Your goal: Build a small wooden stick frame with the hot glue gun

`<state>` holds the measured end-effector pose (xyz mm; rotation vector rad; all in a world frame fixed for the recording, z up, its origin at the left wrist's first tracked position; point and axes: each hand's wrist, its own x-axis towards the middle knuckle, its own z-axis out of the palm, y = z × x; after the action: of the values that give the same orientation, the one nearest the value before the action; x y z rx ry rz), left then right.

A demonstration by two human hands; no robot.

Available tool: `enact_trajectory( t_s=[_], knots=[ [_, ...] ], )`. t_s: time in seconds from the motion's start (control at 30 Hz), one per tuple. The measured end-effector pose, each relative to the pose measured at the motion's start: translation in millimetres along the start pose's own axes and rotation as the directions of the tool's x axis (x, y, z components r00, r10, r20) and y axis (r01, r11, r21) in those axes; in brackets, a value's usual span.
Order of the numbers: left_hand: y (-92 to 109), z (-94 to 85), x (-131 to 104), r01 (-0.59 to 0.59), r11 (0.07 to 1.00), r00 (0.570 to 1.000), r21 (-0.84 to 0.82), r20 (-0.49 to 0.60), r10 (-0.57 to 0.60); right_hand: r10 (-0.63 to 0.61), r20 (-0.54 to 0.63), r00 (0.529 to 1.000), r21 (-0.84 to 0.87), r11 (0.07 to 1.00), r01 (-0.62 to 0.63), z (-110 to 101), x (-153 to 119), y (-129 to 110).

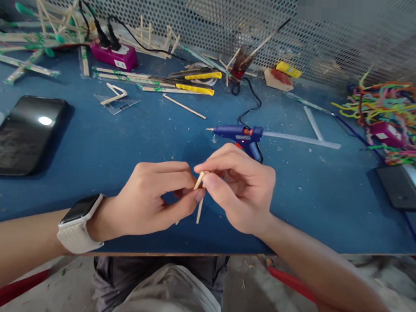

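Left hand: wearing a watch point(80, 218) with a pale strap; the left hand point(158, 195) is pinching the joined wooden sticks point(199, 212) between thumb and fingers, on the near side of the glue gun point(236, 132).
Right hand: the right hand point(241, 187) is pressing thumb and forefinger together on the top end of the wooden sticks, where they are meeting at a narrow angle; its knuckles are sitting just below the glue gun's handle.
Wooden sticks: hanging between both hands, nearer the person than the glue gun; one thin leg is pointing down.
Glue gun: lying on the blue table point(141, 137), its nozzle pointing left; a small light is glowing on its body; a translucent glue stick point(301, 139) is extending from its back.
Left of the glue gun: a single thin stick point(185, 106) is lying near; a bent stick piece point(115, 95) is resting on clear plastic; a black phone point(24, 136) is lying farther out.
Beyond the glue gun: yellow-handled cutters point(198, 89) and a magenta power block point(115, 57) are lying to the left; a dark red cup point(241, 63) is standing behind, holding a long thin brush-like stick.
Right of the glue gun: colourful pipe cleaners point(361, 109) are heaping up; a dark slab point(401, 188) is lying nearer the person.
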<state>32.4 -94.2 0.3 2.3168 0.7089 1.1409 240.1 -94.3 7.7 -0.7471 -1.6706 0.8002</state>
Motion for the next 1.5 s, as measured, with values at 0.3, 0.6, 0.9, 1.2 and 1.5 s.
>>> enact_trajectory(
  t_s=[0.3, 0.6, 0.9, 1.2, 1.5],
  knots=[
    [-1, -1.9, 1, -0.012, 1.000, 1.000, 0.004, -0.001, 0.012, 0.044, -0.006, 0.999, 0.007, 0.999, -0.044, -1, -2, -1],
    [2, -3.6, -2, -0.057, 0.994, 0.998, 0.095, 0.001, 0.057, 0.013, -0.003, 1.000, 0.008, 1.000, -0.013, 2, -2, -2],
    [3, -3.8, -3, -0.075, 0.990, 0.997, 0.123, 0.018, 0.073, -0.010, -0.011, 1.000, -0.005, 1.000, 0.010, 6, -2, -3],
    [5, -4.4, -1, -0.089, 0.990, 0.996, 0.106, 0.027, 0.087, -0.048, 0.003, 0.999, 0.015, 0.999, 0.048, 6, -5, -2],
    [6, -3.5, -1, -0.146, 0.984, 0.989, 0.106, 0.000, 0.146, -0.136, -0.033, 0.990, -0.041, 0.990, 0.134, 11, -2, -4]
  ],
)
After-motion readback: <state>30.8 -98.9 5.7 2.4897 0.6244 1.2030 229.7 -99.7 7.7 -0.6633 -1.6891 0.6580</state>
